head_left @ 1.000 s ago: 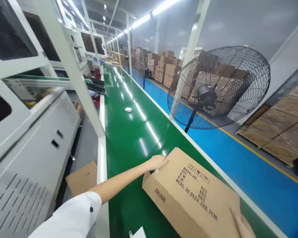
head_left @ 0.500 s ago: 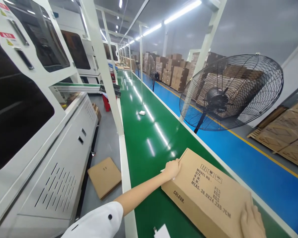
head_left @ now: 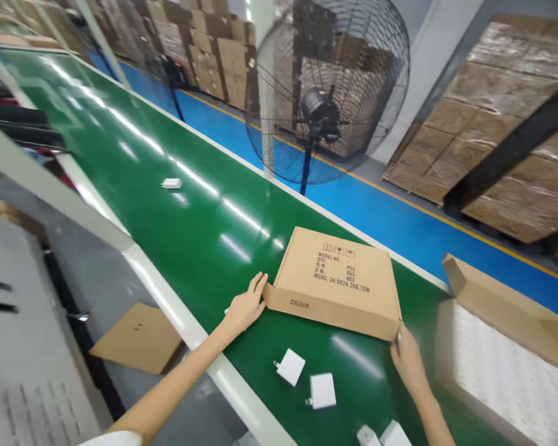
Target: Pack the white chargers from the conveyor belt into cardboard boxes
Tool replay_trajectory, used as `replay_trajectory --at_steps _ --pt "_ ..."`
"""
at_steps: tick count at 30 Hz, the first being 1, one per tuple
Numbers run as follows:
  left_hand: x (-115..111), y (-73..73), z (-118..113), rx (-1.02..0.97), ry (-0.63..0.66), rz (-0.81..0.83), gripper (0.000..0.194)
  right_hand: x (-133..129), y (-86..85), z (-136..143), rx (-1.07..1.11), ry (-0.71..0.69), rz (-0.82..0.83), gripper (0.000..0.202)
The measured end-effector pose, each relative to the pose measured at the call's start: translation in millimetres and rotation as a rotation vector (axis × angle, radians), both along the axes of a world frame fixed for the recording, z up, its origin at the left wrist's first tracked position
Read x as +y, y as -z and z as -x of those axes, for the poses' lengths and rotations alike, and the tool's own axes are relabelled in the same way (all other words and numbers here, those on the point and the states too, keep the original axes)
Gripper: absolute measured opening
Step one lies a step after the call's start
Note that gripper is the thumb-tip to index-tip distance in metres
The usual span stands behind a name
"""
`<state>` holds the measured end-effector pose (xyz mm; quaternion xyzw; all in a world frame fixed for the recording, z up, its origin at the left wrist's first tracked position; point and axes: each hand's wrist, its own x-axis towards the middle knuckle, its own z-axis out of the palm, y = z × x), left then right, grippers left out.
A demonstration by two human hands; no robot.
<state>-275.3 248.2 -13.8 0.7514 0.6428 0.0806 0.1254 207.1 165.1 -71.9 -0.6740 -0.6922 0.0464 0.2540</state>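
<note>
Green belt (head_left: 204,226) running from the far left to the near right, with blue floor (head_left: 400,214) past its far edge, a black fan (head_left: 320,114) and stacks of boxes (head_left: 474,124) behind. On the belt, between the person's two hands, sits a brown carton (head_left: 339,269), printed side up, "COLOUR" on its front side. Left hand (head_left: 247,308) is at the near left corner, fingers partly stretched out and touching the edge; can't tell if they're actually pinching it. Right hand (head_left: 408,359) has its fingers curled, grasping the near right corner. Two white plug adapters (head_left: 291,367) lie just in front, with a couple more white pieces (head_left: 395,435) at the near edge. Another white piece (head_left: 172,183) sits well apart, far left. Over on the right there's an open box (head_left: 506,365) full of white stuff, kinda blurry.
</note>
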Motion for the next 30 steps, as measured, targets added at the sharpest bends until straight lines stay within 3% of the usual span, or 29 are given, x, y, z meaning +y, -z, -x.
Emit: replay_trajectory --at_steps 3,7,11,15,20,30 --pt "-5.3 12.7 -25.0 0.071 0.037 -0.131 0.064 9.1 -6.6 14.2 0.097 0.067 0.023 0.070" --pt "-13.3 20.8 -43.7 -0.020 0.062 -0.130 0.060 3.6 -12.4 18.1 0.189 0.126 0.046 0.069" --pt "-30.4 13.6 -59.3 -0.223 -0.132 -0.037 0.056 -12.6 -23.5 23.2 0.207 0.248 0.048 0.058" --pt "-46.9 0.9 -80.6 -0.268 -0.288 0.033 0.048 -18.3 -38.3 27.1 0.215 0.355 0.089 0.060" --pt "-55.8 -1.0 -98.6 -0.252 -0.372 0.020 0.048 -21.5 -39.8 22.6 0.224 0.342 0.075 0.065" --pt "-59.3 -10.3 -114.6 -0.198 -0.271 0.031 0.049 -24.0 -38.3 -6.6 0.353 0.162 0.186 0.073"
